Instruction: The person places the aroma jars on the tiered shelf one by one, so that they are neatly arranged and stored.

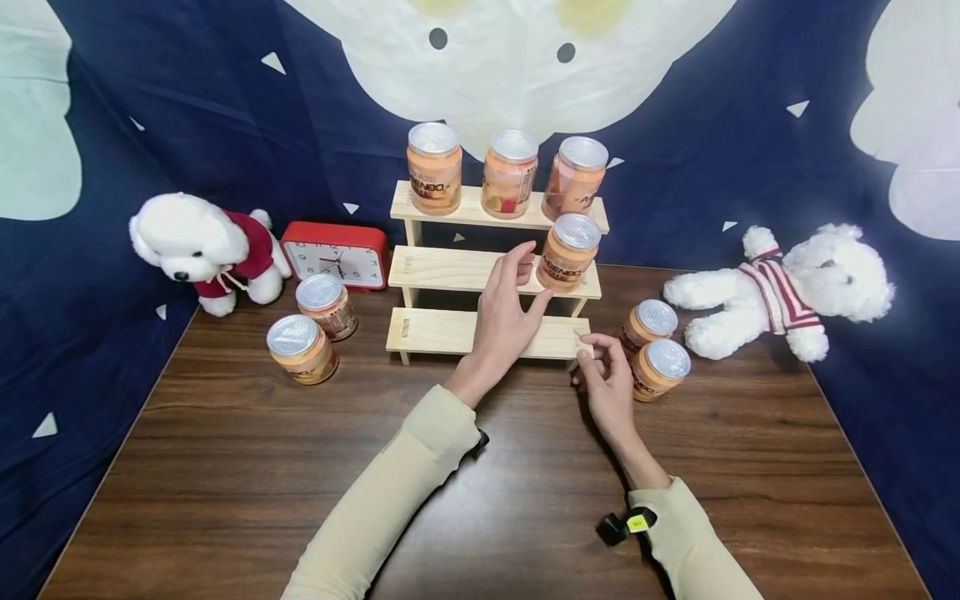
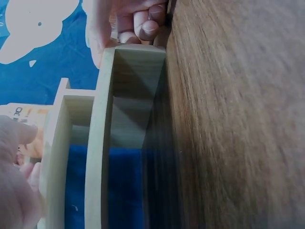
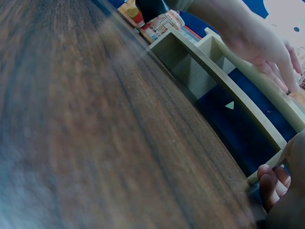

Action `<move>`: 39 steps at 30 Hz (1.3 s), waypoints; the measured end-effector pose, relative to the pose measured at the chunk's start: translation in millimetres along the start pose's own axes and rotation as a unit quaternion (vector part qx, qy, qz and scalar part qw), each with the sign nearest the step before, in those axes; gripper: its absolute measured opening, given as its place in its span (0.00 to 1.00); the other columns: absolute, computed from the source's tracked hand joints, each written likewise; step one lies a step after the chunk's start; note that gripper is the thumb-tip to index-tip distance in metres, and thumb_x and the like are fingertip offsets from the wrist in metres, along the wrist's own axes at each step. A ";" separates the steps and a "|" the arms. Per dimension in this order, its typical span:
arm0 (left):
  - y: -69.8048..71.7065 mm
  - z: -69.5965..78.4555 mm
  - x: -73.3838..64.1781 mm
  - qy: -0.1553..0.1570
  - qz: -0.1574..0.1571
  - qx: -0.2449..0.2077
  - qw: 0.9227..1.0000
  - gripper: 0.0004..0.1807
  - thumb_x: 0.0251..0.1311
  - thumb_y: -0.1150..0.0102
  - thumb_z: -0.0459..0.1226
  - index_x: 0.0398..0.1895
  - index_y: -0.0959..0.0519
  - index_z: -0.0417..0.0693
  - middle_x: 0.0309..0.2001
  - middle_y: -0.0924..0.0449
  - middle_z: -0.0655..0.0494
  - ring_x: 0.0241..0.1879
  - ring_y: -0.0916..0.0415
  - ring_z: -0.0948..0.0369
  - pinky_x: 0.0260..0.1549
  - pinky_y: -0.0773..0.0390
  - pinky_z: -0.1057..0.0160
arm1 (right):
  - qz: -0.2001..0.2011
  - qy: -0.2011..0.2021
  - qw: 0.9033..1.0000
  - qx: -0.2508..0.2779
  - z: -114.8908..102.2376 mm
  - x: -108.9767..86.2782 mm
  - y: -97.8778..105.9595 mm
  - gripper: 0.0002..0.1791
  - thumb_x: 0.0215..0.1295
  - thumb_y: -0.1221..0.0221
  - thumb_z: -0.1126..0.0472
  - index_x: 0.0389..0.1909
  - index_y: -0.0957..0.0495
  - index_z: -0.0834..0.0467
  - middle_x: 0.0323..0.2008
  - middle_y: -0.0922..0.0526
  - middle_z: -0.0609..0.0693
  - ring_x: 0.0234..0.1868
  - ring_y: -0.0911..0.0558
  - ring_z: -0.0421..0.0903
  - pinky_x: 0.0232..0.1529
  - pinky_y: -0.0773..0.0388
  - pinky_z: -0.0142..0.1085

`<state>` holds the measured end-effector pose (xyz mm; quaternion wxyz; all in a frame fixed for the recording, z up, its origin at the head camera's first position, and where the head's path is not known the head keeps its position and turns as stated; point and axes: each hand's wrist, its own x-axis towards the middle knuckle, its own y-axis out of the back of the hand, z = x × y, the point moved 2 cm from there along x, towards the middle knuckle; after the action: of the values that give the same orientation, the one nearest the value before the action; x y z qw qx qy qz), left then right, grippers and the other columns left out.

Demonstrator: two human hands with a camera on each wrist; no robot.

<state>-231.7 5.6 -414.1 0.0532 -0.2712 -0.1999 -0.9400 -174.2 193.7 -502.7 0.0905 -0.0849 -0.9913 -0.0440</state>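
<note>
A three-tier wooden display rack (image 1: 442, 333) stands at the middle of the table. On the right end of its middle tier sits an orange jar (image 1: 564, 268) with a silver lid. My left hand (image 1: 504, 312) reaches over the bottom tier, its extended fingers and thumb at the jar's left side. In the left wrist view that hand (image 2: 16, 186) overlaps the jar's lower part. My right hand (image 1: 611, 387) pinches the right front corner of the bottom tier. Its fingers (image 3: 268, 187) curl at the rack's end in the right wrist view.
Three similar jars (image 1: 435, 179) line the top tier. Two more jars (image 1: 302, 350) stand left of the rack, and another two (image 1: 660, 371) close beside my right hand. A red clock (image 1: 337, 254) and a plush dog (image 1: 187, 237) are back left; a plush bear (image 1: 780, 292) lies right.
</note>
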 end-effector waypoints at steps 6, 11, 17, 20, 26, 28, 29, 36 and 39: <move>13.2 1.8 -6.9 0.000 0.019 -0.032 0.999 0.37 0.67 0.24 0.29 0.77 0.29 0.40 0.63 0.19 0.42 0.60 0.16 0.49 0.64 0.18 0.61 | -0.002 -0.002 1.000 0.000 0.7 0.2 0.0 0.12 0.83 0.42 0.71 0.61 0.24 0.71 0.33 0.23 0.50 0.24 0.20 0.39 0.26 0.23 0.27; 22.5 2.9 -16.0 0.002 0.038 -0.069 0.997 0.36 0.65 0.23 0.27 0.75 0.27 0.39 0.61 0.17 0.41 0.58 0.15 0.48 0.61 0.16 0.60 | 0.000 -0.002 1.000 0.004 0.8 0.4 0.5 0.12 0.82 0.42 0.71 0.61 0.24 0.72 0.33 0.23 0.49 0.24 0.20 0.39 0.26 0.23 0.27; 34.3 6.7 -28.9 0.017 0.034 -0.092 0.995 0.35 0.65 0.23 0.28 0.74 0.26 0.40 0.60 0.16 0.40 0.58 0.15 0.49 0.59 0.14 0.57 | -0.001 -0.005 1.000 0.005 0.5 0.1 0.4 0.12 0.83 0.42 0.71 0.61 0.25 0.72 0.32 0.23 0.48 0.24 0.20 0.40 0.26 0.24 0.27; 42.7 9.2 -35.5 0.019 0.027 -0.102 0.994 0.33 0.65 0.23 0.29 0.72 0.24 0.40 0.60 0.16 0.41 0.58 0.15 0.49 0.59 0.14 0.54 | -0.002 -0.008 1.000 0.004 0.4 -0.3 0.3 0.12 0.83 0.42 0.71 0.61 0.24 0.71 0.32 0.24 0.48 0.24 0.20 0.40 0.26 0.23 0.27; 55.1 10.0 -46.1 0.024 0.020 -0.113 0.993 0.31 0.65 0.23 0.30 0.70 0.23 0.40 0.59 0.16 0.39 0.58 0.15 0.46 0.59 0.15 0.54 | 0.000 -0.001 1.000 0.005 -0.6 0.0 1.8 0.12 0.82 0.42 0.72 0.61 0.24 0.72 0.32 0.24 0.48 0.24 0.20 0.40 0.26 0.23 0.27; 58.3 10.3 -47.8 0.023 0.018 -0.112 0.993 0.31 0.65 0.23 0.30 0.70 0.23 0.39 0.60 0.16 0.38 0.58 0.15 0.46 0.59 0.15 0.54 | 0.001 -0.001 1.000 0.006 -0.6 -0.2 2.0 0.12 0.82 0.43 0.72 0.61 0.24 0.72 0.32 0.24 0.48 0.24 0.20 0.39 0.26 0.23 0.27; 60.3 10.7 -48.6 0.020 0.017 -0.112 0.993 0.31 0.65 0.23 0.31 0.70 0.23 0.40 0.59 0.16 0.37 0.58 0.15 0.46 0.59 0.15 0.53 | 0.001 -0.002 1.000 0.007 -0.5 -0.4 2.0 0.12 0.82 0.43 0.72 0.61 0.24 0.72 0.32 0.24 0.48 0.24 0.20 0.39 0.26 0.24 0.27; 81.1 8.4 -58.8 -0.001 0.012 -0.073 0.997 0.29 0.64 0.22 0.31 0.68 0.21 0.38 0.59 0.15 0.42 0.57 0.15 0.45 0.59 0.15 0.55 | 0.000 -0.003 1.000 0.011 0.8 -2.1 -0.1 0.13 0.82 0.42 0.72 0.61 0.25 0.72 0.32 0.24 0.48 0.24 0.21 0.39 0.26 0.24 0.27; 93.1 2.8 -64.4 -0.010 0.018 -0.057 0.998 0.29 0.64 0.22 0.31 0.68 0.20 0.38 0.58 0.14 0.44 0.56 0.15 0.46 0.59 0.15 0.55 | 0.000 -0.003 1.000 0.010 0.4 -1.4 -0.2 0.12 0.82 0.42 0.72 0.61 0.25 0.72 0.32 0.24 0.48 0.24 0.21 0.39 0.26 0.24 0.27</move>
<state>-156.3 -79.0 -413.8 0.0526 -0.2868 -0.1421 -0.9459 -172.9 193.3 -503.4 0.0884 -0.0845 -0.9919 -0.0336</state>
